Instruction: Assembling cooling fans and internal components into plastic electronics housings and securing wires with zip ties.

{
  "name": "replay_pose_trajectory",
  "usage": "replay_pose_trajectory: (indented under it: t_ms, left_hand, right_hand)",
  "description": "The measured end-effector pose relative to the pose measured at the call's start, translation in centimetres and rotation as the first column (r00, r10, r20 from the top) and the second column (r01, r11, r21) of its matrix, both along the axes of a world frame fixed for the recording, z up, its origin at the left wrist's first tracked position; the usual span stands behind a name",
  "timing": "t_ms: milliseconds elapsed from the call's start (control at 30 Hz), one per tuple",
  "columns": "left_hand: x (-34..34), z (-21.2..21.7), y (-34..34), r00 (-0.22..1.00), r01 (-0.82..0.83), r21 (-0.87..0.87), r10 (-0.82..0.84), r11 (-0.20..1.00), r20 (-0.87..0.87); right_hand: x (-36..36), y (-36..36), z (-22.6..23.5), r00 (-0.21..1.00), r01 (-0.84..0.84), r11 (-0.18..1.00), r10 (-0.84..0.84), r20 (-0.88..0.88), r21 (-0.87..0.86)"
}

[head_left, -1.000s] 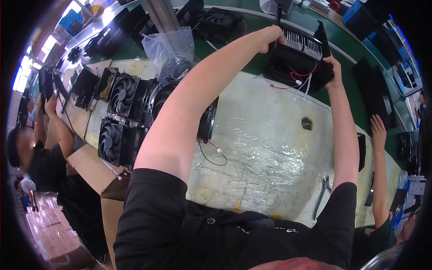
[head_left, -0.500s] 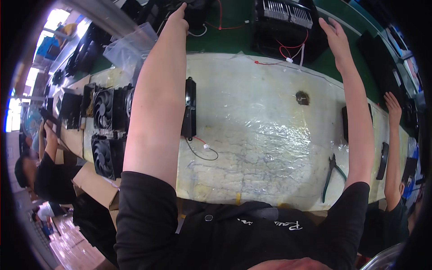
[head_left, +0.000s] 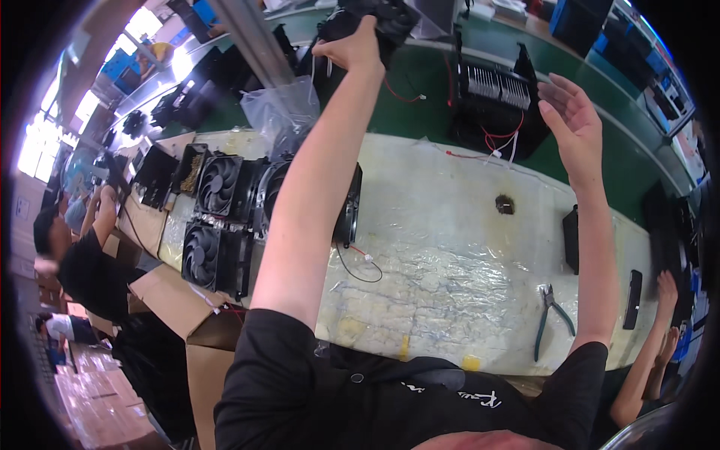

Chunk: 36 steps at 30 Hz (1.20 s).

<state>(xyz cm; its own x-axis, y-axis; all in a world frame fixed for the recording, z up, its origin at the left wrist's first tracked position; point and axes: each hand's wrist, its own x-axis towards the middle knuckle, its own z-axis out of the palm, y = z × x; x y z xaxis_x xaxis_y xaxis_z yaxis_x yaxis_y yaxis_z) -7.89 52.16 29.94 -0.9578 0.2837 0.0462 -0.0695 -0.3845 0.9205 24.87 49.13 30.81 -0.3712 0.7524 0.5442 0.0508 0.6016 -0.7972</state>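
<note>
Reaching far across the bench, the left hand (head_left: pixel 351 46) grips a black fan unit (head_left: pixel 382 16) with trailing red wires, fingers curled tight around its edge above the green belt (head_left: pixel 420 90). The right hand (head_left: pixel 570 120) hangs open, fingers spread and holding nothing, just beside a boxy black metal case (head_left: pixel 495 101) topped with ribbed silver fins. Below, crinkled clear plastic sheet (head_left: pixel 450 255) covers the pale table. Round-bladed black fans (head_left: pixel 217 184) stand in rows at the left; green-handled pliers (head_left: pixel 551 319) lie near the front edge.
</note>
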Motion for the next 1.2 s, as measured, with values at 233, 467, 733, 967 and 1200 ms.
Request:
replay_pose_trajectory:
  t_ms: [233, 467, 733, 967, 1200]
  left_hand:
    - [8.8, 5.5, -14.0, 0.955, 0.202, 0.390, -0.094, 0.898, -0.280]
    - [16.1, 1.3, -29.9, 0.768, 0.613, 0.323, -0.449, 0.721, -0.456]
    - [13.3, -2.2, -43.9, 0.401, 0.333, -0.417, -0.528, 0.845, -0.749]
    - [14.4, -4.3, -39.2, 0.116, 0.656, -0.417, -0.630, 0.629, -0.768]
    - [15.2, -2.8, -39.5, 0.090, 0.742, -0.629, -0.964, 0.233, -0.251]
  right_hand:
    - [-3.3, -3.9, 11.5, 0.991, -0.042, 0.879, -0.024, 0.131, 0.476]
    - [-1.6, -12.1, 12.7, 0.859, -0.488, 0.863, 0.448, 0.246, 0.131]
    - [6.6, -20.8, 6.8, 0.829, -0.392, 0.911, 0.287, 0.480, 0.132]
    - [8.5, -22.1, 4.9, 0.805, -0.512, 0.831, 0.375, 0.459, 0.219]
    - [6.8, -22.8, 6.8, 0.673, -0.654, 0.747, 0.503, 0.542, 0.119]
